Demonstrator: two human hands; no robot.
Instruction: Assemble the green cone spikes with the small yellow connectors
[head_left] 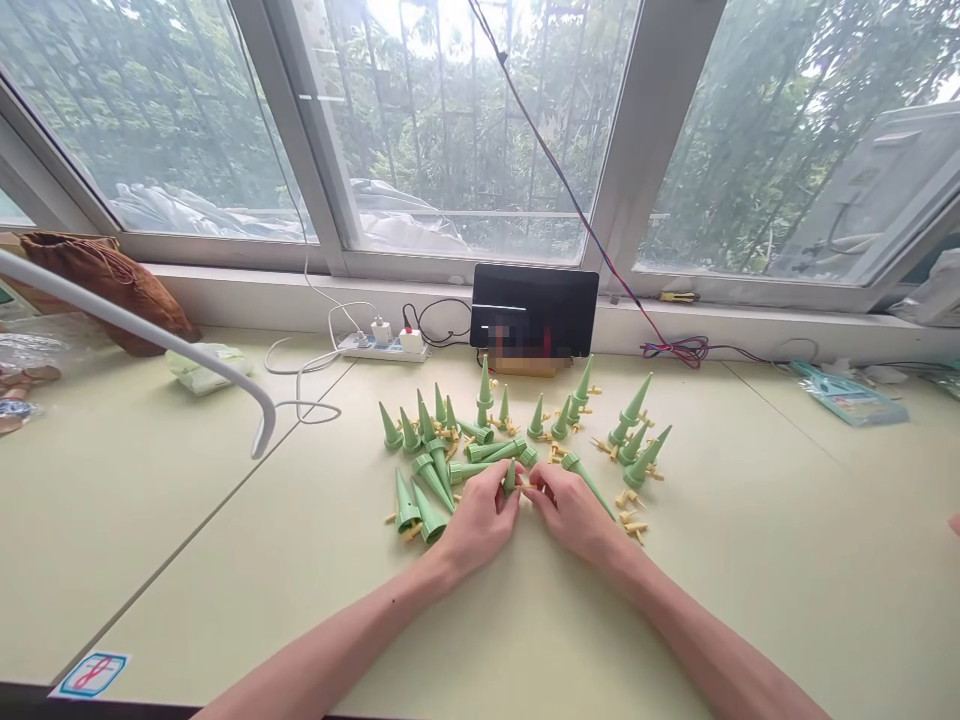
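Note:
Several green plastic cone spikes with small yellow valve pieces stand and lie scattered on the pale green table. My left hand is closed around one green cone, its tip pointing up between my two hands. My right hand meets it, fingers pinched at a small yellow piece next to that cone. Another green cone lies just beyond my right hand.
A black screen leans on the window sill behind the cones, with a white power strip and cables to its left. A white curved lamp arm crosses the left side. A brown bag and packets lie far left; a blue packet lies far right.

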